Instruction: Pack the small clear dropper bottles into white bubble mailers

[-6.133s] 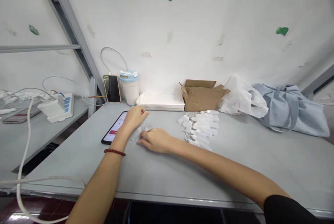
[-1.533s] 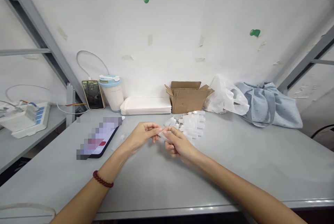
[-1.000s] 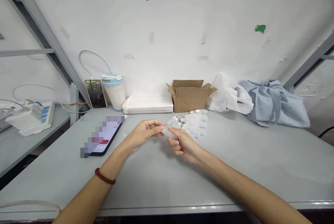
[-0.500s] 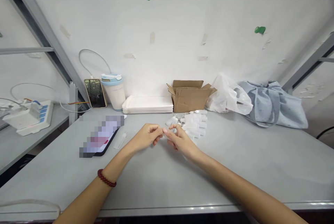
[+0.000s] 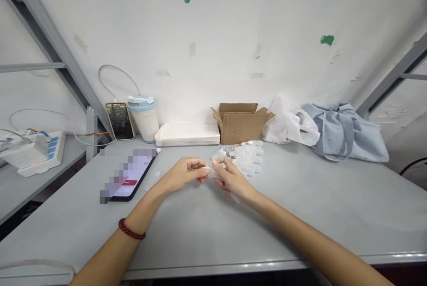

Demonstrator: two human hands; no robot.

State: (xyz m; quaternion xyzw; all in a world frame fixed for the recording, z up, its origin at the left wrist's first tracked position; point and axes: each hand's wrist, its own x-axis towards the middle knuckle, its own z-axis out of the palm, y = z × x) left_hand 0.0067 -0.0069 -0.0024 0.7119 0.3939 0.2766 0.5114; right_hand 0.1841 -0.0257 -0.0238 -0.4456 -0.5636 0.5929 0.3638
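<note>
My left hand (image 5: 185,174) and my right hand (image 5: 230,178) meet just above the grey table (image 5: 300,197), fingertips pinched together on a small clear plastic piece (image 5: 209,171). A thin metal ring seems to hang at the left fingertips. Right behind the hands lies a pile of several small white plastic bottles (image 5: 247,157). A red bead bracelet sits on my left wrist. One loose clear bottle (image 5: 154,178) lies on the table to the left of my left hand.
A phone (image 5: 128,177) with a lit screen lies at the left. Along the wall stand another phone (image 5: 120,120), a white cup (image 5: 146,118), a stack of white trays (image 5: 187,134), a cardboard box (image 5: 240,122), a plastic bag (image 5: 289,122) and a blue cloth bag (image 5: 343,132).
Six seconds ago both hands lay on the table by the phone. They have since lifted and come together in front of the bottle pile, pinching the small clear piece between their fingertips.
</note>
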